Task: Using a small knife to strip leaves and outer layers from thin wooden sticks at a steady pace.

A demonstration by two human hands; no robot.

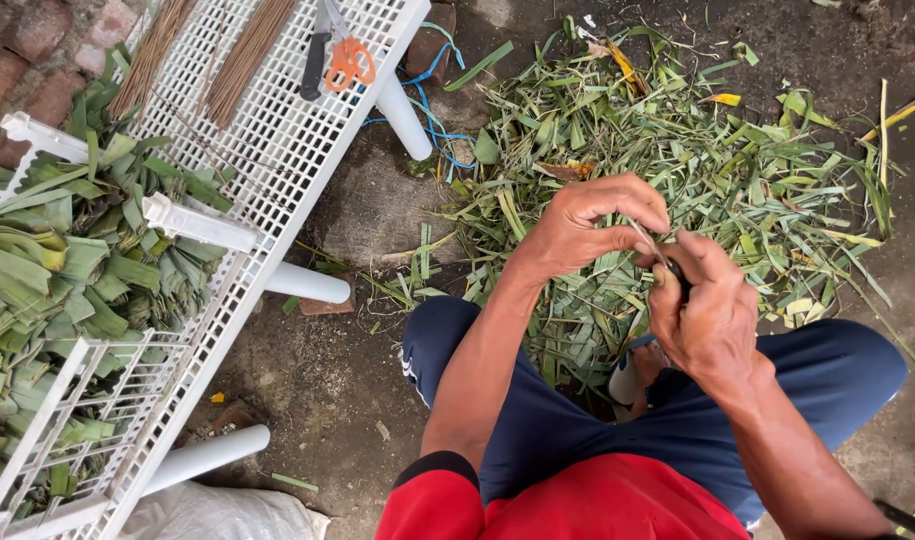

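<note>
My left hand (589,222) and my right hand (705,300) meet above my knees. Between their fingertips they pinch a thin dark strip (655,250); whether it is a leaf rib or a small blade, I cannot tell. Directly below and beyond the hands lies a heap of cut green leaf scraps (677,140) on the ground. I am sitting, with dark blue shorts and a red shirt showing at the bottom.
A white perforated plastic bench (277,150) runs along the left. On it lie orange-handled scissors (345,58), a dark-handled knife (315,62) and bundles of thin brown sticks (245,55). Folded green leaves (67,280) are stacked at the far left. Blue cord (432,110) lies on the concrete.
</note>
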